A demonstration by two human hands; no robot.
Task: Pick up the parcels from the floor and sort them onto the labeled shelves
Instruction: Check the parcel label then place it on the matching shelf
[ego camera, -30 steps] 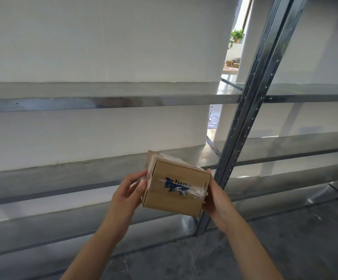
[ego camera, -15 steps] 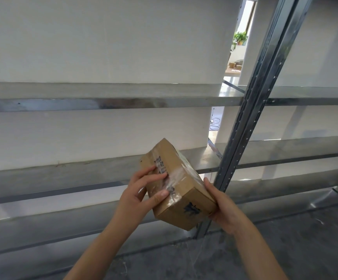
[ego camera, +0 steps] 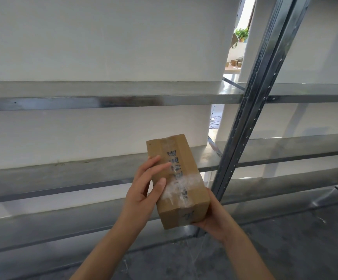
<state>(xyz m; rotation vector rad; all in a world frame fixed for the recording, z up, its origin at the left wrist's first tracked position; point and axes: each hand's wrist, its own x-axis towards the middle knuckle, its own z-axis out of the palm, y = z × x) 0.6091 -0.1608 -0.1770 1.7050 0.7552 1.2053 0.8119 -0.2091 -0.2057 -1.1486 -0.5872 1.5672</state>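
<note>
Both hands grip one parcel point(ego camera: 177, 179): left hand point(ego camera: 144, 190) on its 9 o'clock side with fingers over the taped top, right hand point(ego camera: 210, 217) cupping the near end at 5 o'clock. Parcel is in the air in front of the shelves point(ego camera: 103, 102), which look bare. Not yet placed; sorting seems barely begun.

I see dark blue handwriting running lengthwise down the taped top face of the parcel point(ego camera: 177, 178) under clear tape, and another dark scrawl on its near end face, but none of it reads as letters or numbers I can make out from here.
</note>
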